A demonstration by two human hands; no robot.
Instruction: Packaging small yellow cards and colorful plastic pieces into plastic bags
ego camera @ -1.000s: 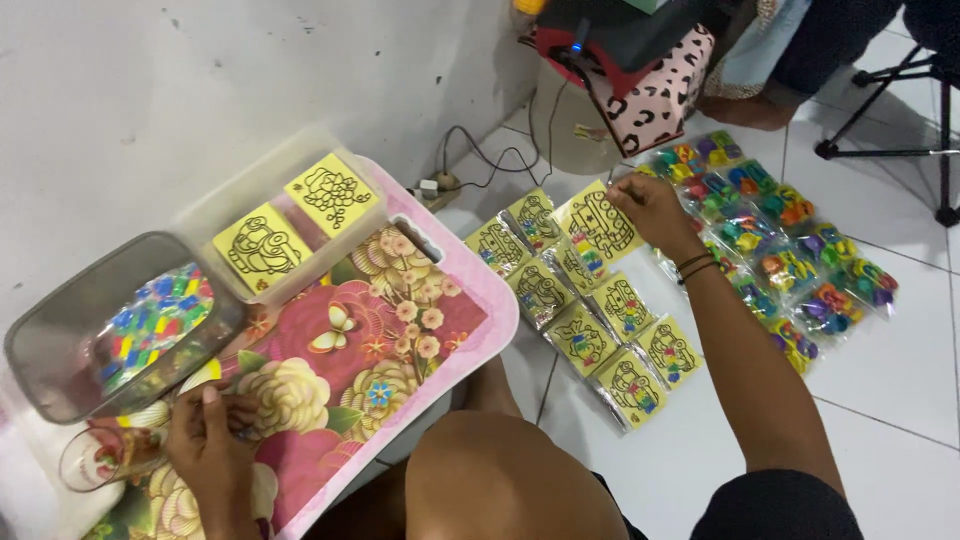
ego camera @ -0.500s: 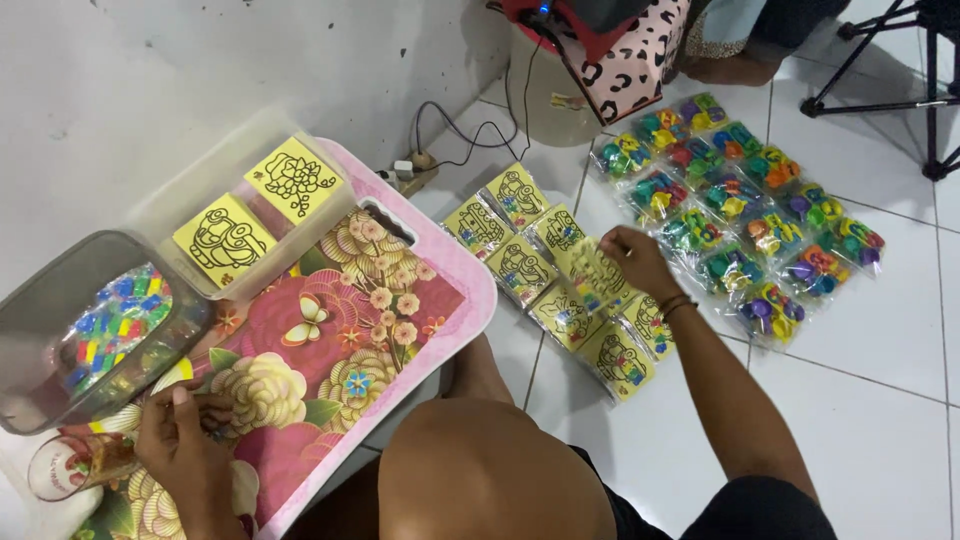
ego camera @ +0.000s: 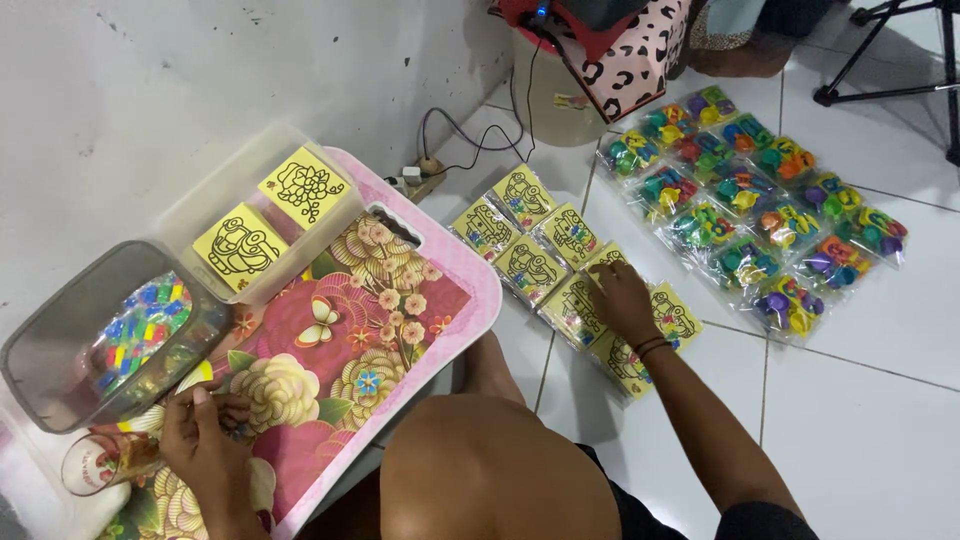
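Observation:
My right hand [ego camera: 615, 298] lies palm down on a yellow picture packet [ego camera: 604, 258], set among several similar clear-wrapped yellow packets [ego camera: 527, 266] laid in rows on the white floor tiles. My left hand [ego camera: 205, 442] rests on the pink floral tray table [ego camera: 445, 300] with its fingers curled together; anything it pinches is too small to make out. A small drinking glass [ego camera: 95, 462] stands just left of that hand. A grey tub [ego camera: 60, 330] of small coloured pieces sits above it.
A clear box [ego camera: 200, 205] holds two yellow line-drawing cards [ego camera: 240, 245]. Several bags of bright plastic pieces [ego camera: 760, 210] lie right of the packets. A power strip with cables [ego camera: 420, 180], a bucket [ego camera: 545, 95] and tripod legs [ego camera: 880, 90] stand farther back. My knee [ego camera: 490, 480] is below.
My right hand has brought the yellow packet down from the far side of the rows and laid it among the packets nearer to me. My left hand has stayed by the glass.

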